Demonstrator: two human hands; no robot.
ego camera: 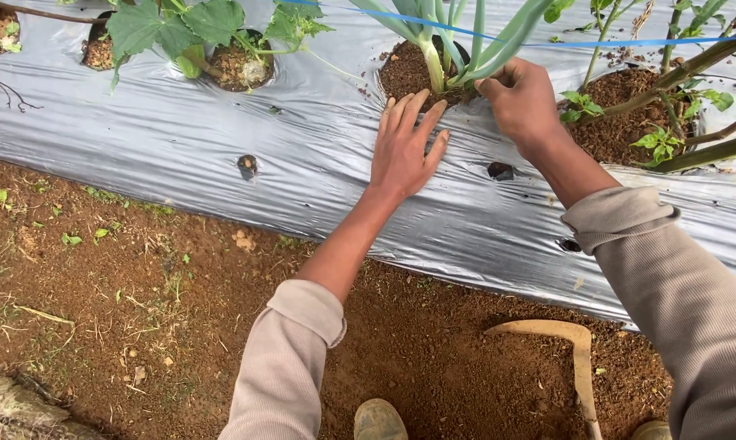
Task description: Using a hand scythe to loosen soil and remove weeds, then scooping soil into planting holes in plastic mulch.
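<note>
My left hand [406,147] lies flat on the silver plastic mulch sheet [180,155], fingers straight and a little spread, the fingertips reaching the near edge of a round planting hole filled with dark brown soil [404,75]. My right hand [521,102] is just to the right of it, fingers curled in at the right rim of the same hole; it is closed around something at the foot of the plant, but I cannot tell exactly what it pinches. Out of that hole rises a clump of pale green, long-leaved stalks with white bases [449,41], right between my two hands and at the far side of them.

To the right, another soil-filled hole [620,130] carries a small leafy green seedling [661,143] and thick slanting stems. A thin blue string [628,41] runs across above the plants. Far to the left, a broad-leaved green plant [188,28] grows from its own hole. Small dark punctures [248,165] dot the sheet's near slope.

Near me is bare reddish-brown earth [140,310]. A curved sickle with a worn tan blade [559,338] lies on it to the right, beside my right sleeve, and the toe of a muddy boot [378,420] shows at the near edge.
</note>
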